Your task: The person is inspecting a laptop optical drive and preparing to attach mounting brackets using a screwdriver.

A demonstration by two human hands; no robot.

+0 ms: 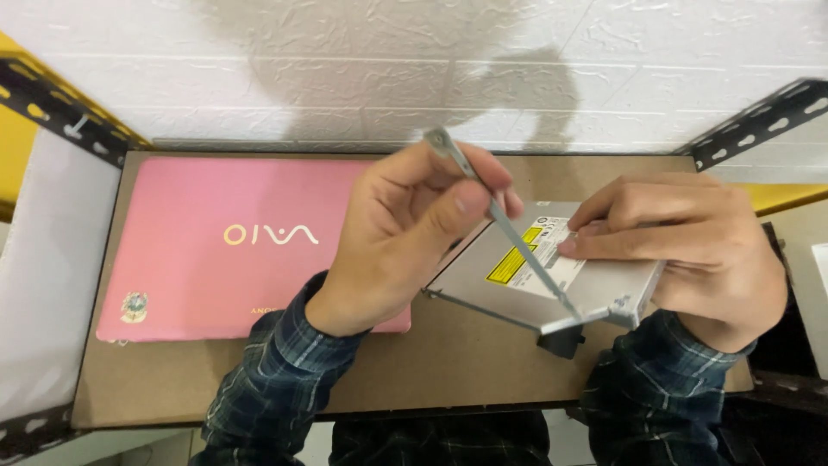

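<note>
A slim silver optical drive [595, 289] with a yellow and white label lies flat at the right of the brown board [448, 362]. My right hand [681, 250] presses down on its top with the fingers spread over the label. My left hand [414, 233] pinches a thin grey metal strip [509, 229] between thumb and fingers. The strip runs diagonally from above my fingers down to the drive's near corner, where its bent end touches the drive beside a small black piece [561, 341].
A closed pink laptop [216, 250] lies on the left half of the board, partly under my left wrist. Black slotted metal rack brackets [759, 121] sit at both back corners. A white textured wall stands behind.
</note>
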